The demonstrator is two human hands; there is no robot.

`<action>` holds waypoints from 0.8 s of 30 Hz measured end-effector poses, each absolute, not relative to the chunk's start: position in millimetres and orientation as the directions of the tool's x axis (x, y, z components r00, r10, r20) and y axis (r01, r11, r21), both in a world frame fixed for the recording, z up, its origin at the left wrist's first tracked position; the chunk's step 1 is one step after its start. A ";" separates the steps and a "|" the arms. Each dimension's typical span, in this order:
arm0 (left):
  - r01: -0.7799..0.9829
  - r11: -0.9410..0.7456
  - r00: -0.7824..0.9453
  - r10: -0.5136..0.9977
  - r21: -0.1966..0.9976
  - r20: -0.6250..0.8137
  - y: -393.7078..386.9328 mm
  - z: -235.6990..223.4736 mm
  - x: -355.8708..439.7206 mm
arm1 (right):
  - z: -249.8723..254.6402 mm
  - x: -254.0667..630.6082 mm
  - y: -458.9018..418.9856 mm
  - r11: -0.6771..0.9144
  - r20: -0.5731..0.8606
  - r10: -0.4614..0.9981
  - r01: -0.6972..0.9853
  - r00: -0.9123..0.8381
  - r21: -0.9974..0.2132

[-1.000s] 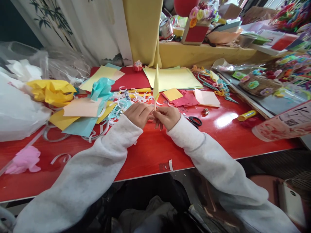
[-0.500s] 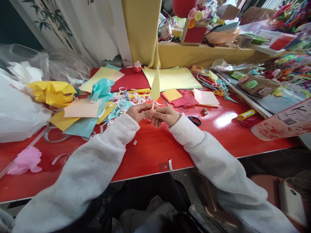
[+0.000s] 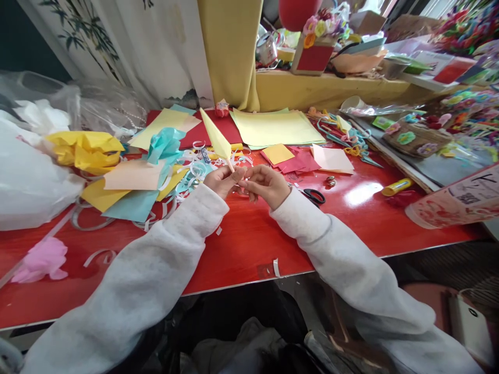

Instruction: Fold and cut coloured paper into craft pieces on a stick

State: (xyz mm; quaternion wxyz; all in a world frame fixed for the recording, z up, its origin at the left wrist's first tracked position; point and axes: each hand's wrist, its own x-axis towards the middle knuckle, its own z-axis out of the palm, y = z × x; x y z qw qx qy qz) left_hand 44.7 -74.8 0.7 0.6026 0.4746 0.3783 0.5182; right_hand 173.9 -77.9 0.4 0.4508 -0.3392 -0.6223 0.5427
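My left hand (image 3: 222, 181) pinches a pale yellow folded paper piece (image 3: 215, 136) by its narrow, pinkish stem-like base. The paper's long pointed tip leans up and to the left. Close against the left fingertips, my right hand (image 3: 267, 185) is closed in a pinch; what lies between its fingers is too small or hidden to make out. Both hands are just above the red table (image 3: 237, 244). Curled paper strips (image 3: 194, 174) lie behind the left hand, and black-handled scissors (image 3: 314, 196) lie right of the right hand, partly behind the sleeve.
Coloured paper sheets (image 3: 130, 175) and a white plastic bag (image 3: 35, 182) are on the left. Behind lie yellow sheets (image 3: 276, 127); pink squares (image 3: 333, 158) sit to the right. A glue stick (image 3: 396, 187) and a printed cup (image 3: 448, 202) stand or lie farther right.
The yellow paper piece has swung from nearly upright to leaning left. My right hand's fingers have shifted off its stem, slightly to the right, while the left hand keeps hold.
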 end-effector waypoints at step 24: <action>-0.284 0.129 0.001 0.991 0.950 -0.134 -60.4 -2.3 27.9 | 72.6 205.2 -101.4 0.706 0.447 0.620 0.707 -0.645 0.041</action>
